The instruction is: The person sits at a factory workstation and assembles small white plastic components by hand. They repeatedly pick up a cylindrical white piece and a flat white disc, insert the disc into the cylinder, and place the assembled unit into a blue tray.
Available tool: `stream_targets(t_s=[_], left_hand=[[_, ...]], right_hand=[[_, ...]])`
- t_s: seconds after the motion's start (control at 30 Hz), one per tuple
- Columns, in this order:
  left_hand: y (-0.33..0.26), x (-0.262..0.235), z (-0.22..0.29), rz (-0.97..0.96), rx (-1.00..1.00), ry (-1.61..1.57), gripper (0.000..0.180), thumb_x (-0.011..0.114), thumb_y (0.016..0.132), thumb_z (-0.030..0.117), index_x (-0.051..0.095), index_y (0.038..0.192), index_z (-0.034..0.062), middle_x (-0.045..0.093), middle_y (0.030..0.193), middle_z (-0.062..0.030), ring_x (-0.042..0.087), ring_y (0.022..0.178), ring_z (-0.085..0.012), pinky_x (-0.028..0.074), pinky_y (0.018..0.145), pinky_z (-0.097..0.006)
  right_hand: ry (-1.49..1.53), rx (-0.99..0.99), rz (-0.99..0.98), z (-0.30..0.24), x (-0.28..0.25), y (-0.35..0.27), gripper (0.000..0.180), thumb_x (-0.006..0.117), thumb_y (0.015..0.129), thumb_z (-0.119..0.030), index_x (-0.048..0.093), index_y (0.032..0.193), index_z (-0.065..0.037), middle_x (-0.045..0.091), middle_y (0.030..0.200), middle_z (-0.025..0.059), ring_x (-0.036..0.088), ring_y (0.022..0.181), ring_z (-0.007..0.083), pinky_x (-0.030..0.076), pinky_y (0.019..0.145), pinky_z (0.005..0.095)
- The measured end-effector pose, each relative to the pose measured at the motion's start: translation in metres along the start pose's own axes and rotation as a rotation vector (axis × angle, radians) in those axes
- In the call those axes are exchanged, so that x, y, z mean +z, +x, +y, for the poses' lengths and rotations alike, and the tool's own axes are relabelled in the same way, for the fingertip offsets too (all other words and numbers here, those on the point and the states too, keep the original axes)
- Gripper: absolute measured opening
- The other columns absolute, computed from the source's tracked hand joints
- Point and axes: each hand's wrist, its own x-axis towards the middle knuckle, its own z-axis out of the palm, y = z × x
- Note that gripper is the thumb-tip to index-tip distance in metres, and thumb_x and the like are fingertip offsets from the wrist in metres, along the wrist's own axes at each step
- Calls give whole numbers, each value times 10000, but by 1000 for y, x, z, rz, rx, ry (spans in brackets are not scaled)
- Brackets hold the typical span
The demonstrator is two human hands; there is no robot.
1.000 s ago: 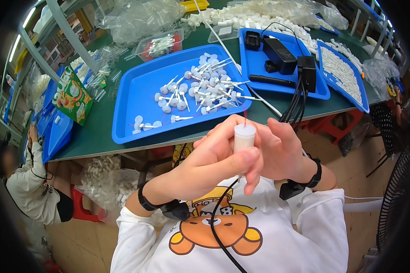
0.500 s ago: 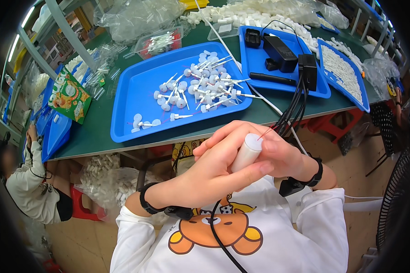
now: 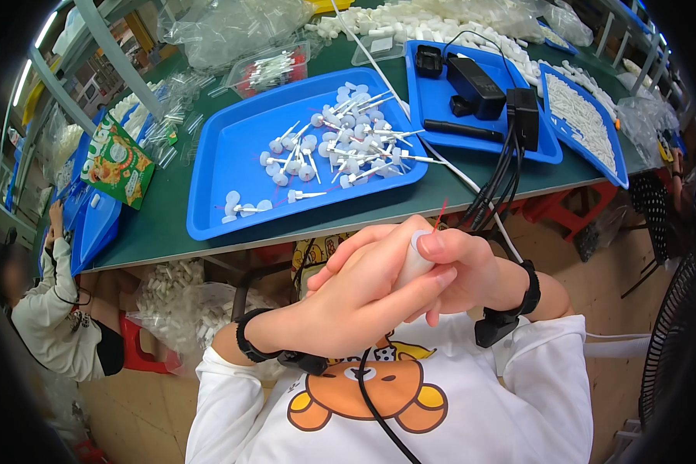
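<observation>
Head view. The person's two hands meet in front of the chest, below the near edge of the green table point(image 3: 170, 224). The left hand point(image 3: 356, 301) is curled shut around a small white tube point(image 3: 414, 263); the thumb runs along the tube's lower side and the fingers cover its upper side, so only a short stretch of the white body shows between them. The right hand point(image 3: 460, 271) is closed against the tube's upper end, one fingertip pressed over the tip. A thin red sliver point(image 3: 439, 216) stands up just above that end; what it is cannot be told. Both wrists carry black bands, the right one with a black block attached and a dark cable running down across the shirt.

On the table, well apart from the hands, a blue tray point(image 3: 232, 155) holds scattered white stemmed parts point(image 3: 340, 143). A second blue tray point(image 3: 433, 108) to its right holds black devices point(image 3: 475, 81) with cables. A third blue tray point(image 3: 588, 124) carries small white pieces. A green snack bag point(image 3: 116, 161) lies at the left. Another person point(image 3: 46, 317) sits at the lower left.
</observation>
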Motion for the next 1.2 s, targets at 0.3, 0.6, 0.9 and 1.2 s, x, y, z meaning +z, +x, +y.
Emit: stream_targets(t_s=[0.3,0.6,0.9,1.2], left_hand=[[5,-8,7,-21,-84,24,136,438,921,147,391,934,20,546,793,-72,539,723,-97,425,657,-237],[0,-3,12,35,59,-72,308,490,911,134,353,1151,-2,518,882,-62,546,774,-106,448,674,-248],[0,0,3,29,5,-102,315,487,919,199,390,1134,-10,529,827,-42,540,657,-65,413,550,-201],[4,1,-2,11,-28,-43,230,447,931,212,430,1010,-4,535,679,-14,521,622,-65,404,581,-207]], right_hand=[[105,-12,89,-2,2,-1,570,406,880,-426,427,1247,10,528,1188,133,546,591,66,440,458,147],[25,-132,154,-5,-8,-14,542,388,898,-438,420,1233,-14,563,1101,127,595,646,137,507,548,263],[-80,-93,89,-5,0,-7,601,401,871,-498,389,1254,-34,471,1253,163,634,747,154,527,561,238],[106,16,-78,3,-17,-5,602,385,861,-479,432,1226,-2,460,1260,192,626,758,123,509,510,170]])
